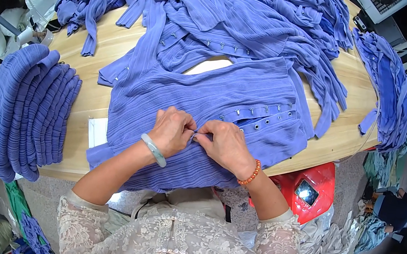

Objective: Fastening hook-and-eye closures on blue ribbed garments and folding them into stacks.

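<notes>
A blue-violet ribbed cardigan (177,88) lies spread on the wooden table in front of me, its sleeves stretching away. Along its front opening run a row of small metal hooks (253,110) and a strip with metal eyelets (267,121). My left hand (171,130), with a pale bangle at the wrist, pinches the front edge of the cardigan between thumb and finger. Close against it, my right hand (227,145), wearing an orange bead bracelet, pinches the same edge. The fastener between the fingertips is mostly hidden.
At the left stands a folded stack of blue-violet garments (30,110), beside a white paper (98,132). More loose garments (253,12) pile across the table's far side, and others hang over its right edge (387,92). Below right sits a red plastic stool (320,182) with a phone (306,192) on it.
</notes>
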`<state>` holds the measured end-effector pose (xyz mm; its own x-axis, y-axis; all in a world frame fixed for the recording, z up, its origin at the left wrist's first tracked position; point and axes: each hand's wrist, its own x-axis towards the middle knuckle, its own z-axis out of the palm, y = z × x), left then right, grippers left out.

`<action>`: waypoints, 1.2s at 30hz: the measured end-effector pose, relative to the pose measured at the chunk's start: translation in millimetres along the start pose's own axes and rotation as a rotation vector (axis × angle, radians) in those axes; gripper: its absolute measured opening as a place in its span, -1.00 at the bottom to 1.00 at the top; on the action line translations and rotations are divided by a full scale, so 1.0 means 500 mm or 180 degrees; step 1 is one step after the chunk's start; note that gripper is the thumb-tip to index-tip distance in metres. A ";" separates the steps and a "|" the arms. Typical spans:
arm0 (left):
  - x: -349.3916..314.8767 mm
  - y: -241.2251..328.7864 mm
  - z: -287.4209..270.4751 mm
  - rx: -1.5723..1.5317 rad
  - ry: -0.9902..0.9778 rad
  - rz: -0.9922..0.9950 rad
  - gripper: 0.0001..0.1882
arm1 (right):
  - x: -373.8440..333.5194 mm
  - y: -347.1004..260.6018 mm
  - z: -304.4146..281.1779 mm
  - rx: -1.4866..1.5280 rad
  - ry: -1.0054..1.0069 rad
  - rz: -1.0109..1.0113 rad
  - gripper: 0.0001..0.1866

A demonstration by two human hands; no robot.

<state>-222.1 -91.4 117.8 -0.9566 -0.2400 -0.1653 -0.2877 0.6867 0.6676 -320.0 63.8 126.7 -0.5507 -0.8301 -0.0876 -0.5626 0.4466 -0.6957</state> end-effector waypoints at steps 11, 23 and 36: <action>0.007 0.000 -0.016 0.0147 0.0034 0.0015 -0.88 | 0.004 0.013 0.005 0.0248 -0.0056 -0.0079 -0.77; 0.006 -0.016 -0.003 0.0072 -0.0116 -0.0056 -0.89 | -0.026 0.011 -0.004 -0.0139 0.0013 0.0145 -0.79; 0.037 0.040 0.032 0.0349 0.0305 0.0362 -0.89 | -0.038 0.032 -0.054 -0.0350 0.0126 -0.0210 -0.83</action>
<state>-246.6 -70.9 116.4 -0.9759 -0.2172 -0.0198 -0.1862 0.7827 0.5939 -335.1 95.6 136.2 -0.5330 -0.8460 -0.0146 -0.6613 0.4273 -0.6165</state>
